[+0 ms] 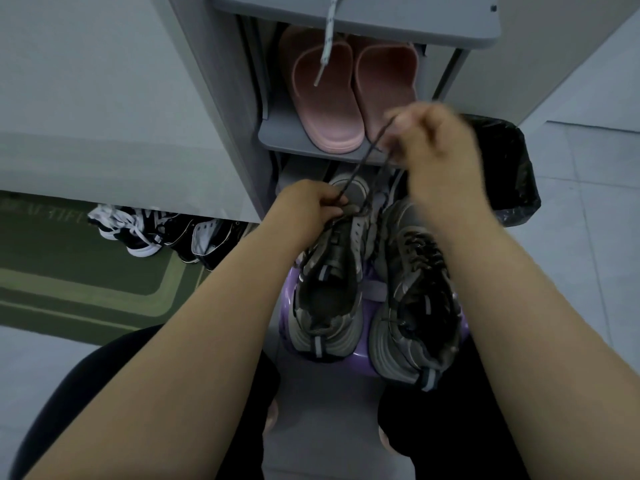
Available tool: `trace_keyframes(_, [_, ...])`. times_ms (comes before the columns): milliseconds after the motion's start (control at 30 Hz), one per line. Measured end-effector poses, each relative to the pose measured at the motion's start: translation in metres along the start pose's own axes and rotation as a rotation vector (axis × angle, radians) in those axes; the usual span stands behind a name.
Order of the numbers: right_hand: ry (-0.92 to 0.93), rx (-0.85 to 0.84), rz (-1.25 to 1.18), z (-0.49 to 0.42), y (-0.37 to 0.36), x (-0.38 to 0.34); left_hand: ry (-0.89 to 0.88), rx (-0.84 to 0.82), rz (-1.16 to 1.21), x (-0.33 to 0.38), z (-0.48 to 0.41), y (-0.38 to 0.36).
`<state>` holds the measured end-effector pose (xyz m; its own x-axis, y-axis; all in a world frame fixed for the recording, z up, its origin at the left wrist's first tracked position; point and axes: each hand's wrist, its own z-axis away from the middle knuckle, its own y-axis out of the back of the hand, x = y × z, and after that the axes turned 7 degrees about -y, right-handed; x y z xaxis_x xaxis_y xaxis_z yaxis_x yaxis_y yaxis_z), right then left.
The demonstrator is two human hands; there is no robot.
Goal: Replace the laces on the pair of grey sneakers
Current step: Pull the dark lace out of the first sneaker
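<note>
a dark lace [366, 157] is pinched by the raised right hand [440, 143] and gripped at the left sneaker [332, 271] by the curled left hand [311, 206]. both sneakers are set on a purple stool [375, 292]. pink slippers [329, 109] are kept on the shelf [294, 143] behind, with a black-lined bin [512, 174] beside.

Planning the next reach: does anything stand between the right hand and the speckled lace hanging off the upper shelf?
Nothing visible does. The speckled lace hangs free in front of the pink slippers, above the right hand, which grips the dark lace.
</note>
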<state>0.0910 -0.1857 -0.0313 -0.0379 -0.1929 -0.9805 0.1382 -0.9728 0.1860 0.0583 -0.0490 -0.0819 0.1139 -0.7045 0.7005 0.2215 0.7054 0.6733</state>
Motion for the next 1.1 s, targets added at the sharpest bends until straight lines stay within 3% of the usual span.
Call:
trace_keyframes(67, [-0.037, 0.009, -0.392, 0.000, 0.011, -0.011, -0.008, 0.026, -0.005, 0.002, -0.001, 0.000])
trace_keyframes(133, [-0.101, -0.017, -0.465, 0.000, 0.013, -0.011, -0.022, 0.115, 0.023, 0.001, 0.001, 0.001])
trace_keyframes(200, [-0.144, -0.017, -0.281, -0.001, 0.013, -0.003, -0.020, 0.187, 0.070, 0.000, 0.002, 0.004])
trace_keyframes(267, [-0.126, -0.055, 0.093, -0.003, 0.012, 0.009, -0.027, 0.201, 0.085, 0.002, 0.004, 0.009])
trace_keyframes(367, [-0.127, -0.237, 0.429, -0.002, 0.007, 0.026, -0.107, 0.259, 0.030, 0.010, 0.007, 0.017])
trace_keyframes(467, [-0.117, -0.366, 0.437, 0.003, -0.005, 0.031, -0.164, 0.285, 0.120, 0.018, 0.012, 0.023])
trace_keyframes(667, [-0.147, -0.325, 0.246, 0.005, -0.018, 0.032, -0.248, 0.273, 0.210, 0.021, 0.014, 0.024])
trace_keyframes(867, [0.047, -0.198, 0.469, -0.003, -0.021, 0.049, -0.056, 0.056, 0.353, 0.008, 0.010, 0.018])
trace_keyframes(1000, [-0.056, -0.202, 0.352, 0.000, -0.019, 0.045, -0.077, 0.019, 0.287, 0.002, 0.009, 0.019])
trace_keyframes(1100, [-0.110, -0.148, 0.179, 0.003, -0.016, 0.032, -0.068, 0.049, 0.046, -0.003, 0.007, 0.015])
